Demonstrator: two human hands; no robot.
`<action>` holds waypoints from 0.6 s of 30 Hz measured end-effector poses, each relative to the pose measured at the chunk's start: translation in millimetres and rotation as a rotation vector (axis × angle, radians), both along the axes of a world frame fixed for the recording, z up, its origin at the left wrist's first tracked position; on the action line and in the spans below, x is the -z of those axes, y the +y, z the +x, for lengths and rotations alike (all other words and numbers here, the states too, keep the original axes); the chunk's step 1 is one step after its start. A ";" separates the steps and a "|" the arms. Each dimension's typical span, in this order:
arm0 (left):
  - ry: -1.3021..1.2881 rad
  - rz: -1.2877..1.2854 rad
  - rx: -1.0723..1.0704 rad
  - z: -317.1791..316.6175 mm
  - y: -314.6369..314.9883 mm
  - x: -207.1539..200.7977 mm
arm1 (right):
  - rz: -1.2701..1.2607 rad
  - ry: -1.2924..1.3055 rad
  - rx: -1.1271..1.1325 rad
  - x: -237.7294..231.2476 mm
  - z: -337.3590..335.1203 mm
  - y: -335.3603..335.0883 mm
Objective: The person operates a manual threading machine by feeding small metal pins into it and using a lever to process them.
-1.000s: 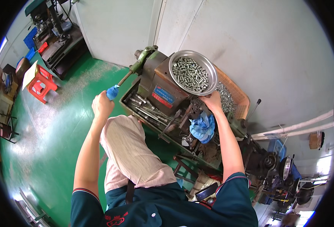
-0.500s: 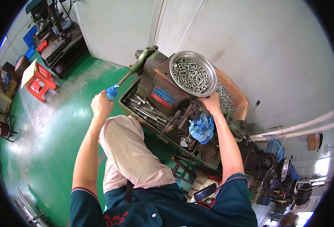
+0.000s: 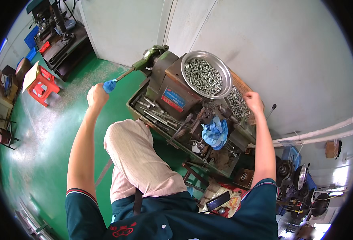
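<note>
My left hand [image 3: 97, 96] is wrapped round the end of a lever [image 3: 125, 74], just behind its blue wrapping [image 3: 109, 86]. The lever runs to a green arm on a small bench lathe [image 3: 172, 90]. To the right, my right hand [image 3: 255, 102] is over the edge of an orange basket [image 3: 242, 82] of small metal pieces [image 3: 237, 102]. Its fingers are curled together; whether something small is in them I cannot make out. A round metal bowl [image 3: 229, 76], full of short silvery metal pins [image 3: 203, 76], rests on top of the machine.
Crumpled blue cloth [image 3: 215, 133] covers part of the machine's front. Metal rods [image 3: 156, 117] lie in its tray. A thin lever with a black knob [image 3: 273, 107] stands beyond my right forearm. Red stools [image 3: 44, 89] and a drill press [image 3: 56, 32] are at the far left.
My right hand has moved from below the bowl rightward to the basket's edge. My left hand has swung the lever outward, to the left and slightly farther away.
</note>
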State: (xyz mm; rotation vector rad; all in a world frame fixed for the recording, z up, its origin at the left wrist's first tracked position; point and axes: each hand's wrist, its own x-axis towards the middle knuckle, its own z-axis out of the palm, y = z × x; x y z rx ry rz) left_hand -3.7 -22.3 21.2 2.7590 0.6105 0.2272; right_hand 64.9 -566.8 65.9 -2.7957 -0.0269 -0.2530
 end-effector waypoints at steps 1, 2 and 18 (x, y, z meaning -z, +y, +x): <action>0.011 -0.012 -0.001 1.8 -3.6 -0.7 | -0.108 0.018 0.113 5.4 1.2 -37.1; 0.009 -0.017 0.007 4.0 -6.6 0.0 | -0.215 0.035 0.227 9.6 -2.0 -69.7; 0.005 -0.020 0.017 -0.6 1.9 -0.1 | -0.516 0.036 0.565 1.6 -209.9 -130.6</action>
